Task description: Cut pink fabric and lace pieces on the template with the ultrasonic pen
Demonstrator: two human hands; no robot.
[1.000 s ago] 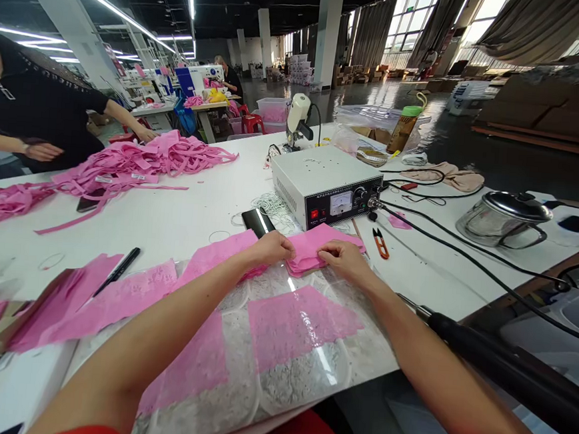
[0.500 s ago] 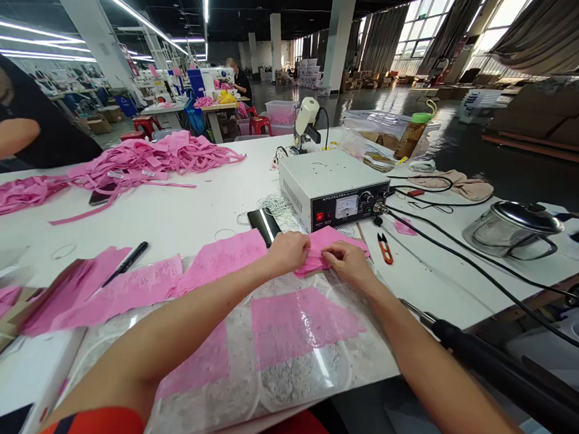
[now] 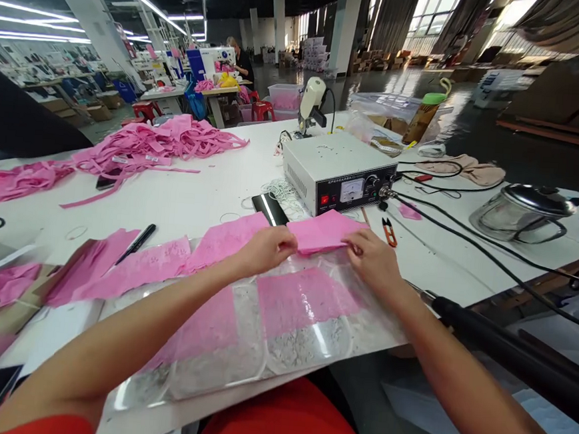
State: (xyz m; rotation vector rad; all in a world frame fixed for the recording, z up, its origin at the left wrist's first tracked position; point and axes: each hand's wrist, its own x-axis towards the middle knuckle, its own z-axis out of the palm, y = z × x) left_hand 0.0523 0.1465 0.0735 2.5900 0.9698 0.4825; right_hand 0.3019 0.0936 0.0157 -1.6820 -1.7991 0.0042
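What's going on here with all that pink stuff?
Someone's left hand is at the left edge of a small stack of pink fabric, and their right hand pinches its right edge. The stack is just in front of a box with a meter. More pink pieces show under a clear plastic sheet.

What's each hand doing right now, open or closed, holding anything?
Left hand: fingers curled by the left edge of the pink fabric stack; cannot tell whether it grips.
Right hand: closed, pinching the stack's right edge.
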